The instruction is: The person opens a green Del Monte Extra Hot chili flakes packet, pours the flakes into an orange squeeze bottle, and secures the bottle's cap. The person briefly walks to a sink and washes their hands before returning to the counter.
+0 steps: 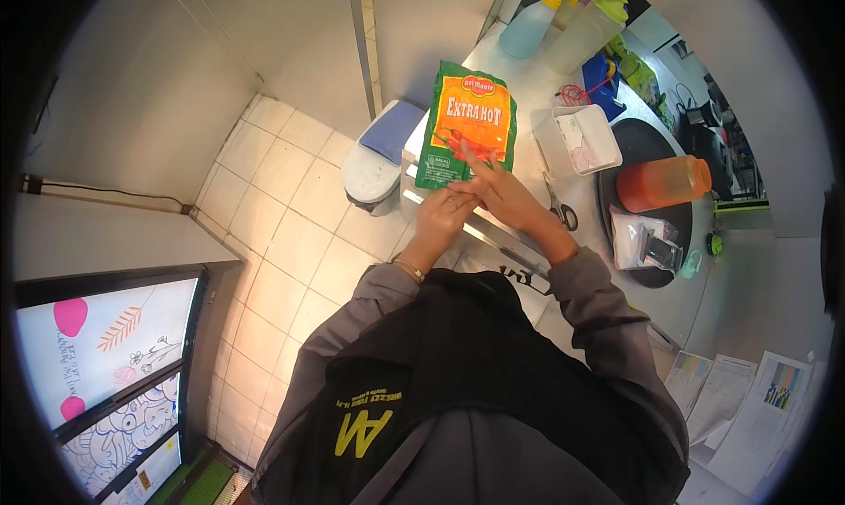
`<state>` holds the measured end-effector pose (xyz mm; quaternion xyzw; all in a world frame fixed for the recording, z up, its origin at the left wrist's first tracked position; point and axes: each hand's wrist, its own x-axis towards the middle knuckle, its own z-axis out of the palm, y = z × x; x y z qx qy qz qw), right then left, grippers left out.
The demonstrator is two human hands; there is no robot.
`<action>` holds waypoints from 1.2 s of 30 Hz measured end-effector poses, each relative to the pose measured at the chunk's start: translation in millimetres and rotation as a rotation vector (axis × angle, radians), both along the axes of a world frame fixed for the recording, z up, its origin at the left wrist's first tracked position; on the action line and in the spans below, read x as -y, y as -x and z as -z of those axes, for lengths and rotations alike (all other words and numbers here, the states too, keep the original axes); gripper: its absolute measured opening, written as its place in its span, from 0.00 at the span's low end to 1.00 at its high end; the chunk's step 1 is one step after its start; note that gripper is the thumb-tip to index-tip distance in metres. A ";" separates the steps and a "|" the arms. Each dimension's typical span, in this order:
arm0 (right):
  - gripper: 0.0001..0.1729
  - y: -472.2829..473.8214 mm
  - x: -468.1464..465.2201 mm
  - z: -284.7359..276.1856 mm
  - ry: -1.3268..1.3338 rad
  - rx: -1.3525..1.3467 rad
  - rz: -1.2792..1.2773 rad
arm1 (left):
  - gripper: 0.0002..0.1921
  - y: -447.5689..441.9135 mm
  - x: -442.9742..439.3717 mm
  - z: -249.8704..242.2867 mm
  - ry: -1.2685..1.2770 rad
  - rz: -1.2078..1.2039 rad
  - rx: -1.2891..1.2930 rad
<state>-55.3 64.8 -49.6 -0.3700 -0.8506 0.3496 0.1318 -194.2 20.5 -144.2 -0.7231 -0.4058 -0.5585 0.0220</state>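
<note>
A green and orange Del Monte pouch of extra hot sauce (472, 112) is held up near the counter's edge. My left hand (443, 213) pinches its bottom edge. Across the lower front of the pouch lies my right hand (498, 191), fingers spread over the printed chillies and touching my left. Just right of that hand, black-handled scissors (563, 211) rest on the steel counter. A white plastic container (584, 142) with a packet inside stands beyond them. On a round black tray (643, 135), an orange-tinted squeeze bottle (660, 183) lies on its side near plastic-wrapped packets (637, 240).
At the counter's far end stand a blue spray bottle (528, 30) with a yellow head and a clear bottle (584, 33) with a green lid. A lidded bin (373, 175) is on the tiled floor to the left. Papers (752, 412) hang at lower right.
</note>
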 end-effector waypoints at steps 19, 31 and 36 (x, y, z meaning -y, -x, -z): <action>0.37 8.0 -4.8 24.1 -0.284 0.045 0.039 | 0.10 -3.9 2.2 -5.7 0.072 -0.023 0.005; 0.38 33.4 -43.2 19.1 -0.315 0.097 0.110 | 0.13 -2.0 1.4 -12.6 0.113 -0.006 -0.122; 0.36 27.3 -27.6 29.2 -0.085 -0.094 0.039 | 0.09 4.3 -8.0 -20.1 0.074 -0.080 -0.201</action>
